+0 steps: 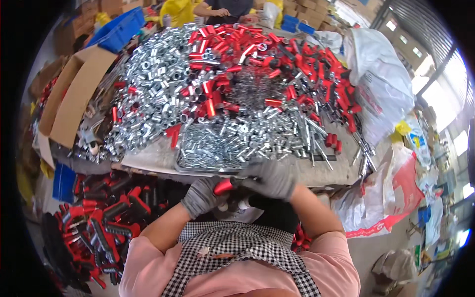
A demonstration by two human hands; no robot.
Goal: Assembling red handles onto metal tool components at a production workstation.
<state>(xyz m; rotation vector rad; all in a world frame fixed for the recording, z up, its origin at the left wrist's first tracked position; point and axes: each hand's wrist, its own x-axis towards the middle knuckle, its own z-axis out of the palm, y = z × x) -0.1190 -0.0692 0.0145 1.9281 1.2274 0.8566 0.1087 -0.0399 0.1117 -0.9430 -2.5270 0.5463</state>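
- The left hand (pixel 202 196), in a grey knit glove, was closed around a short red tube (pixel 223 186), held just off the near edge of the bench (pixel 148 157)
- The right hand (pixel 269 179), gloved alike, was closed over the tube's far end where a dark part (pixel 236 182) met it; what the fingers pinched there could not be told
- The tube sat between the 2 hands, above the person's lap and apron (pixel 237 247), clear of the bench top
- Judged to handle as a light, rigid metal sleeve with a glossy painted skin, likely slippery to bare skin but secure in knit gloves
- Best hold appeared to be around the middle of the barrel, leaving both ends free
- A shallow metal tray (pixel 217 148) of small silver fittings lay at the near edge, just beyond the hands
- A large heap of silver sleeves (pixel 158 84) and red tubes (pixel 232 44) covered the bench toward its far edge
- Finished red-and-black handles (pixel 104 218) were piled below the bench's near-left corner
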